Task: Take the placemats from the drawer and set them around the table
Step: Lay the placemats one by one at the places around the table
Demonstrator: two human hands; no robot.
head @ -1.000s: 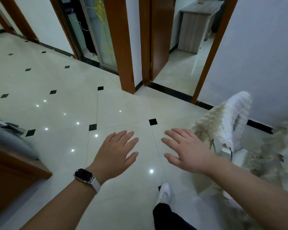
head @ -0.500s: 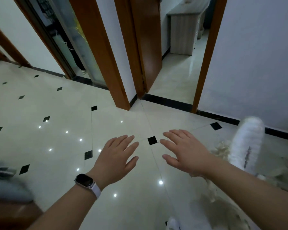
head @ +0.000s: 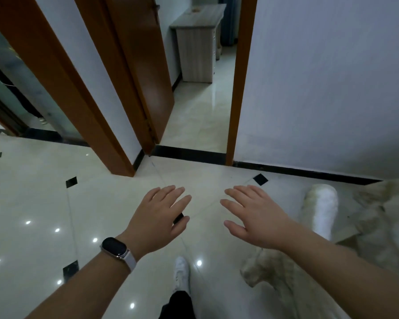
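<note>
My left hand (head: 158,217), with a smartwatch on its wrist, is held out palm down over the tiled floor, fingers spread and holding nothing. My right hand (head: 255,216) hovers beside it in the same flat, spread pose, also holding nothing. No placemats and no drawer show in the head view. A wood-grain cabinet (head: 197,42) stands in the room beyond the open doorway straight ahead.
An open brown door (head: 143,65) leans inward on the doorway's left. A white wall (head: 320,77) runs to the right. A chair with a fluffy white cover (head: 320,212) stands at my right. My white shoe (head: 182,272) is on the glossy floor below.
The view has swung right and moved closer to the doorway, which now stands straight ahead. The wooden furniture at the left has left the view. Both hands keep their flat spread pose.
</note>
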